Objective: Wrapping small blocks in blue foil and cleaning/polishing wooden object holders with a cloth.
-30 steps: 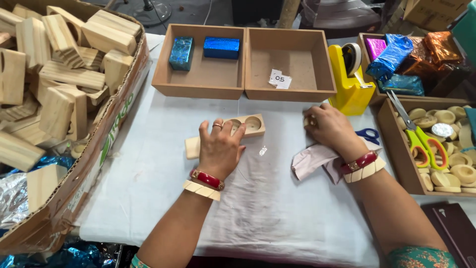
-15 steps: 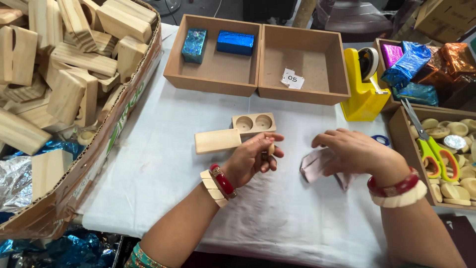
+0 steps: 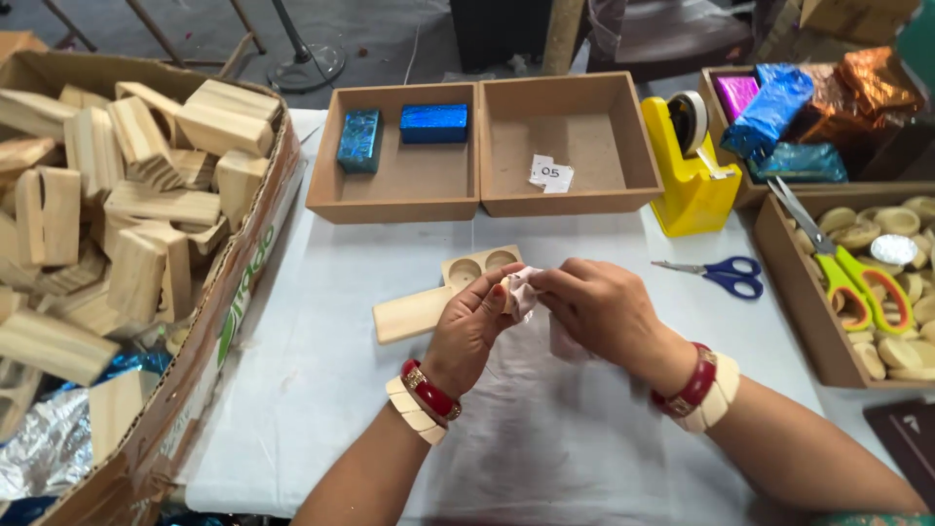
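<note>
1. The left hand (image 3: 472, 326) and the right hand (image 3: 599, 310) met above the white cloth-covered table (image 3: 321, 380), fingers curled shut around a small pale pink piece of cloth (image 3: 524, 290) pinched between them; whatever lay inside the cloth was hidden.
2. The cloth looked soft, light and limp, so it would likely crumple rather than slip, and a fingertip pinch at its bunched middle seemed the natural hold.
3. Just beyond the hands lay a plain rectangular wooden block (image 3: 413, 314) touching a second wooden block with 2 round recesses (image 3: 479, 267), both recesses empty.
4. To the right, blue-handled scissors (image 3: 721, 274) lay on the table.
5. Farther right, a brown fibreboard tray (image 3: 791, 282) held pale round wooden discs (image 3: 862, 234) and green-handled scissors (image 3: 842, 278).
6. At the left, a large cardboard box (image 3: 234, 292) was heaped with rough wooden blocks (image 3: 136, 195).
7. Farther back, a double fibreboard tray (image 3: 477, 205) held 2 shiny blue foil-wrapped blocks (image 3: 433, 123) in its left compartment and a small white paper slip (image 3: 550, 173) in its right.
8. A yellow tape dispenser (image 3: 687, 180) stood beside it, with crumpled coloured foil sheets (image 3: 789, 107) in the far tray.
</note>
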